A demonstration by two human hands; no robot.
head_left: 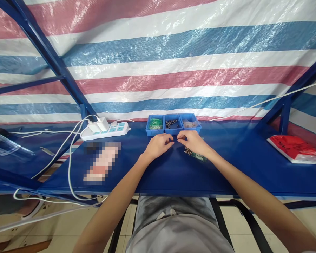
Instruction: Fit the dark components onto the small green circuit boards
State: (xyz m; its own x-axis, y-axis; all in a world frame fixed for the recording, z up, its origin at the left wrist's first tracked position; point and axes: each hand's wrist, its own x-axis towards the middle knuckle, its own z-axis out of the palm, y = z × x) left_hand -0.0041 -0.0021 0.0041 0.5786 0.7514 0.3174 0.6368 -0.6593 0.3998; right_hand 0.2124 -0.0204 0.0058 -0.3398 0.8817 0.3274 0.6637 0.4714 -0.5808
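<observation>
A sheet [173, 42] striped in red, white and blue hangs behind the dark blue tabletop [158, 175], its bands running mostly side to side. At the far right lies a red and white package [296, 149] with dark marks on it, too blurred to read. Three blue bins stand in a side-by-side row at the back of the tabletop, open upward: the left bin [154, 133] holds green wrapping [156, 123], the middle bin [172, 131] small dark parts [170, 123], the right bin [195, 130] clear packaging [190, 124]. A white power strip [110, 132] lies left of them, its long axis nearly crosswise. The left hand [159, 144] and right hand [191, 140] face each other just in front of the bins, fingers bent; I cannot tell whether either grips anything. Partly under the right hand, on the tabletop, lies a shiny, greenish, see-through piece [199, 156], its visible length running roughly left to right, the right end slightly nearer the person. Against its left end sit small brass-and-dark pieces [188, 151], pointing various ways.
</observation>
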